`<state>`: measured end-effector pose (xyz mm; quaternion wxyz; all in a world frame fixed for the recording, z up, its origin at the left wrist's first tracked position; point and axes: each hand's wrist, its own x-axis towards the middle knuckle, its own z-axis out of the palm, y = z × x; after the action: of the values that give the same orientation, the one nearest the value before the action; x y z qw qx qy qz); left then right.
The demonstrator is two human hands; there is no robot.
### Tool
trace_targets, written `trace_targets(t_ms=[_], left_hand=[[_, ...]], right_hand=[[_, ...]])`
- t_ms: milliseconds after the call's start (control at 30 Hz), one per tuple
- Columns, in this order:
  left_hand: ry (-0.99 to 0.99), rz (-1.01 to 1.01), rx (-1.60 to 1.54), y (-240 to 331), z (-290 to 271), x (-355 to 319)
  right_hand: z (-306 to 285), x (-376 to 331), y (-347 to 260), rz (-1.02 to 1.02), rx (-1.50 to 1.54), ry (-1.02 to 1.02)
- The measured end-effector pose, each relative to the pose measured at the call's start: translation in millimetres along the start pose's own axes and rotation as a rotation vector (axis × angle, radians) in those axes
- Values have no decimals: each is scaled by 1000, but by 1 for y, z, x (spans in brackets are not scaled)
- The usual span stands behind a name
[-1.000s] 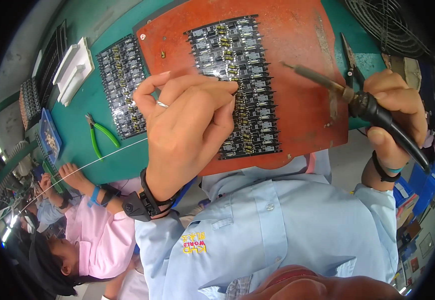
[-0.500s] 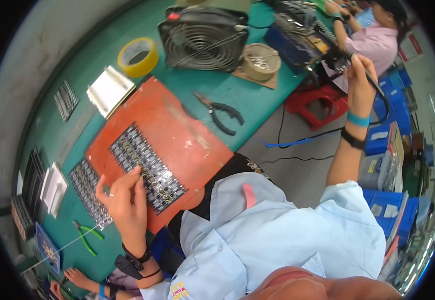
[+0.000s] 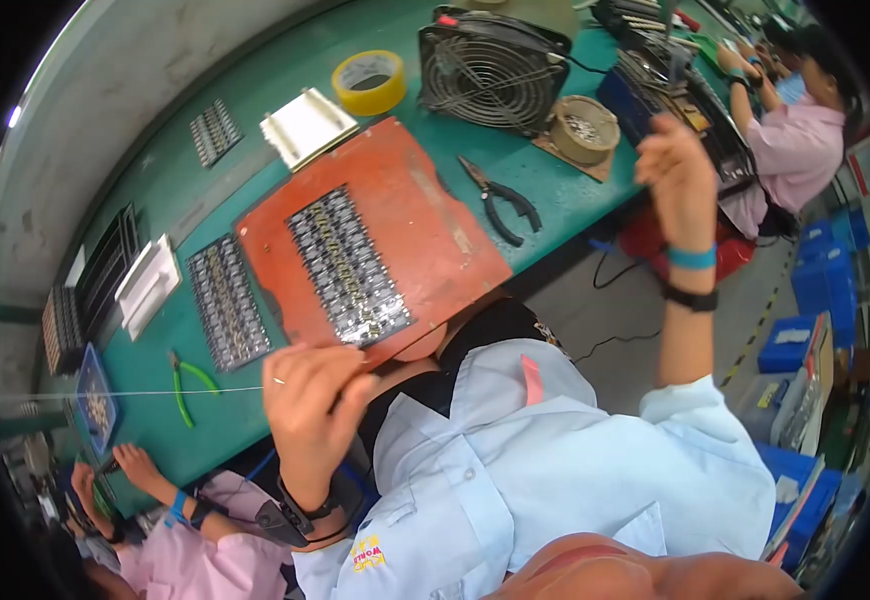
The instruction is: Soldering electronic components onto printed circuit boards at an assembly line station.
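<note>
A dark circuit-board panel (image 3: 347, 262) with rows of small parts lies on a reddish-orange board (image 3: 425, 200). My left hand (image 3: 310, 400) is closed at the panel's near end, pinching a thin silvery wire (image 3: 155, 392) that runs in from the left. Above the floor beyond the table edge, my right hand (image 3: 680, 185) is raised and slightly blurred. Its fingers look loosely apart, with nothing visible in them. Closest to it are a round tan pot (image 3: 585, 128) of small pale bits and a dark blue box (image 3: 635, 95).
Left of the orange board lies a second panel (image 3: 227, 303), with green-handled cutters (image 3: 187, 388) nearby. Black-handled pliers (image 3: 500, 200) rest at right. Yellow tape (image 3: 368, 84), a black fan (image 3: 493, 70) and a white tray (image 3: 307, 128) stand behind. Co-workers in pink (image 3: 800, 150) sit at both sides.
My right hand has let go of the black corded tool and come down and left. My left hand has moved off the panel's middle to its near end. The whole view has shifted.
</note>
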<state>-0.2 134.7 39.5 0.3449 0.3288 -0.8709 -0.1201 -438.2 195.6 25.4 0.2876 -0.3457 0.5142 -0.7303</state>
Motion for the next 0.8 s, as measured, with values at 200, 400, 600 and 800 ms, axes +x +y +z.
trace_targets(t_ms=[200, 400, 600, 800], left_hand=[[-95, -4, -233, 21, 8, -6], [4, -55, -513, 37, 41, -12], [8, -305, -838, 40, 45, -12], [439, -624, -306, -19, -30, -73]], right_hand=[[64, -12, 70, -161, -899, -472], [68, -31, 53, -137, -735, -373], [155, -124, 35, -343, -384, -549], [179, -125, 37, -361, -148, -1022]])
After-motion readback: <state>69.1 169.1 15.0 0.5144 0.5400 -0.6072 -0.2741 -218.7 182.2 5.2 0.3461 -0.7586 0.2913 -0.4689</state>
